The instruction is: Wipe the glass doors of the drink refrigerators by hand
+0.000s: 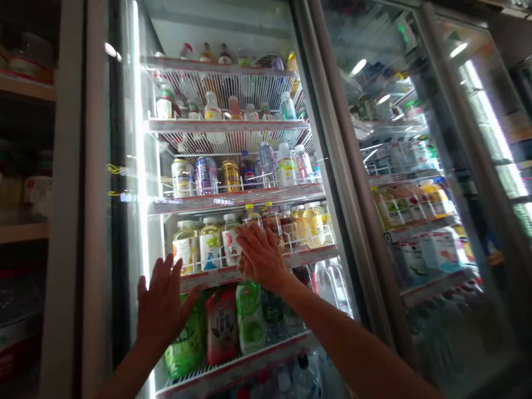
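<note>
My right hand [264, 255] is stretched out flat, fingers close together, in front of the drinks at the middle of the cooler. It appears to be on or very near the glass door [233, 25]; a hand-like shape beside it looks like its reflection. My left hand [162, 302] is raised lower left, fingers spread, with nothing in it. Whether it touches the glass I cannot tell. Behind the hands are a row of juice bottles [211, 244], a green bottle [250, 318] and a red bottle [222, 327].
Cans [183, 177] and more bottles stand on the upper wire shelves [228, 126]. A metal door frame [332, 138] separates this cooler from a second stocked cooler [415, 233] on the right. Dark shelves [25, 233] with jars line the left side.
</note>
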A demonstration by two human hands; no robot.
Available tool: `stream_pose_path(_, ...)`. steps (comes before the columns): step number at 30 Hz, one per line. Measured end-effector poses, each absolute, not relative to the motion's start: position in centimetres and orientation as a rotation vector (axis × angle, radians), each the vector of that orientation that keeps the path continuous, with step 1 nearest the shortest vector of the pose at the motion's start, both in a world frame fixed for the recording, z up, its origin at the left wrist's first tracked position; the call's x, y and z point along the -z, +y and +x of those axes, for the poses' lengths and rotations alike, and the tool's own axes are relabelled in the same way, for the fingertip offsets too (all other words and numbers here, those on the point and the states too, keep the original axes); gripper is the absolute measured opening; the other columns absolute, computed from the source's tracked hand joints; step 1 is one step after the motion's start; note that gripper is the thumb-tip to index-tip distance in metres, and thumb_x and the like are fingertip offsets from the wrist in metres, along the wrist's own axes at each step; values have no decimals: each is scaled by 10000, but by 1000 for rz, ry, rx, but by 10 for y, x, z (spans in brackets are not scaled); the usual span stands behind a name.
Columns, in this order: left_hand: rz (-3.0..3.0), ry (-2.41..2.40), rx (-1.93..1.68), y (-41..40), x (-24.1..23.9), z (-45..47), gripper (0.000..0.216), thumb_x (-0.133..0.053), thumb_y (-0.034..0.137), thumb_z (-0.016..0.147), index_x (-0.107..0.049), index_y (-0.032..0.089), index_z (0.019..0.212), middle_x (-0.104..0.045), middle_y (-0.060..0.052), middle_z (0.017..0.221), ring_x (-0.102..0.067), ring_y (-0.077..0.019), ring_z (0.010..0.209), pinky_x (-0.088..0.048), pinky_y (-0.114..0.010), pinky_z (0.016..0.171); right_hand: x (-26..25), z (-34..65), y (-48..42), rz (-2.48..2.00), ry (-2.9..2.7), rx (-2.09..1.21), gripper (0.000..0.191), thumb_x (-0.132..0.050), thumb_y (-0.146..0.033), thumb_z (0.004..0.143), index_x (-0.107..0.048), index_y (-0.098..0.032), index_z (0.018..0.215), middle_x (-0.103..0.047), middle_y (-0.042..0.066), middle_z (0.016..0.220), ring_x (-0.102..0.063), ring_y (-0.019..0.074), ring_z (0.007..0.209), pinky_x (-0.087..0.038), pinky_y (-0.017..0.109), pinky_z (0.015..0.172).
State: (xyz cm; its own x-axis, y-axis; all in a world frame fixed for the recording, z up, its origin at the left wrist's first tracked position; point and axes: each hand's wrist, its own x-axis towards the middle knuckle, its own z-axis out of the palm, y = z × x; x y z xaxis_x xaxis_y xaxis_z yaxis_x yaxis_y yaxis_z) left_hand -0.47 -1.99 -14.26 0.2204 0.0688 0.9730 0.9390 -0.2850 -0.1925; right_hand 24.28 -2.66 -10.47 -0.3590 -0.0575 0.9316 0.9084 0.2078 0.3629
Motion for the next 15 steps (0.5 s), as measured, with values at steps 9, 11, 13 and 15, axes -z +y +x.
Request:
stream_pose_path(9, -1561, -1095, 1239, -17, 87, -10, 711, -186, 525, 874, -229, 52, 1403, -216, -192, 1480, -121, -296, 1391, -144, -522, 1099, 38, 375, -24, -1153, -819, 993, 526, -306, -251, 865, -369, -96, 1364, -444, 170, 1354, -333, 315, 1292, -309, 501, 998)
stream_pose_path(11, -1558, -1102, 1250, -16, 89, -9, 716, -179, 527, 876, -231, 44, 1401, -209, -194, 1482, -113, -297, 1392, -145, -524, 1099, 24, 345, -23, -1120, -929, 1031, 528, -318, -258, 856, -371, -114, 1362, -431, 144, 1369, -317, 309, 1300, -304, 495, 1013)
stream_pose_path(13, -1565, -1100, 1248, -17, 90, -9, 722, -178, 537, 873, -238, 46, 1400, -217, -194, 1479, -122, -296, 1391, -146, -521, 1099, 22, 295, -23, -1070, -1161, 1127, 533, -351, -276, 852, -352, -154, 1371, -385, 99, 1410, -271, 284, 1329, -286, 472, 1044)
stream_pose_path(15, -1570, -1091, 1251, -19, 90, -9, 738, -182, 558, 865, -247, 51, 1398, -231, -193, 1475, -136, -296, 1388, -150, -516, 1100, 30, 248, -24, -994, -1402, 1233, 533, -398, -322, 847, -365, -179, 1360, -333, 60, 1449, -204, 270, 1361, -238, 464, 1082)
